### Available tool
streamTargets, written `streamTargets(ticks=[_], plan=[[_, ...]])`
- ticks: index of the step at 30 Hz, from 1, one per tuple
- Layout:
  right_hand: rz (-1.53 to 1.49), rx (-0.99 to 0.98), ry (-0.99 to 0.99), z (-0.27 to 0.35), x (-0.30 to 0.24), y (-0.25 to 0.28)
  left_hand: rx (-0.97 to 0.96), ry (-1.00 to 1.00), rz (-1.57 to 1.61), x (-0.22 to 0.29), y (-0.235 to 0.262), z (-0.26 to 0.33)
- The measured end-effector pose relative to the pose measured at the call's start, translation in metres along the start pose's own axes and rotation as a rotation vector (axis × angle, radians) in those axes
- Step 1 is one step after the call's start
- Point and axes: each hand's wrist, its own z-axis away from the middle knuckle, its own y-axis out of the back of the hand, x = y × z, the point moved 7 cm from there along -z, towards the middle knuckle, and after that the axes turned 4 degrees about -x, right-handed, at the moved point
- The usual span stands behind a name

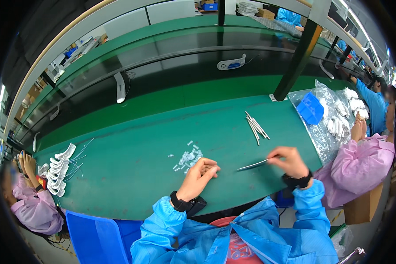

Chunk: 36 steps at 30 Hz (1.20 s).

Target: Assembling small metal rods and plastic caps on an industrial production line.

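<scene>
Pinching something tiny, the left hand (200, 174) is curled near the clear bits (188, 157); tweezers (253, 165) are gripped by the right hand (290, 162), tips leftward. Careful alignment is needed next.

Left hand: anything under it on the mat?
The left hand rests on the green mat, right beside a heap of small clear pieces. Whether its curled fingers cover or pinch a piece is hidden. The right hand holds tweezers.

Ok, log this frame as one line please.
left hand: fingers curled beside clear bits | right hand: holding tweezers, tips toward left hand | rods: loose on green mat beyond
</scene>
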Motion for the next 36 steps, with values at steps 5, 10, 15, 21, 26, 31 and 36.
streamTargets(ticks=[5,10,15,21,26,31,36], plan=[[0.369,0.220,-0.087,0.030,0.049,0.083,-0.003,0.029,-0.044,0.002,-0.002,0.000],[0.275,0.214,-0.138,-0.010,0.042,0.052,-0.053,0.045,-0.041,-0.001,-0.004,-0.001],[0.478,0.148,-0.146,-0.054,0.063,0.013,-0.049,0.066,-0.014,-0.004,-0.002,-0.002],[0.493,0.221,-0.242,-0.052,0.081,0.035,-0.059,0.043,-0.011,-0.004,-0.004,-0.001],[0.045,0.230,-0.124,-0.032,0.011,0.008,0.003,0.024,0.060,0.001,-0.002,-0.001],[-0.094,-0.202,0.132,-0.035,-0.071,-0.099,0.109,-0.043,0.229,0.002,0.014,0.001],[-0.107,-0.142,0.180,-0.073,-0.074,-0.113,0.458,-0.274,0.470,0.025,0.054,0.011]])
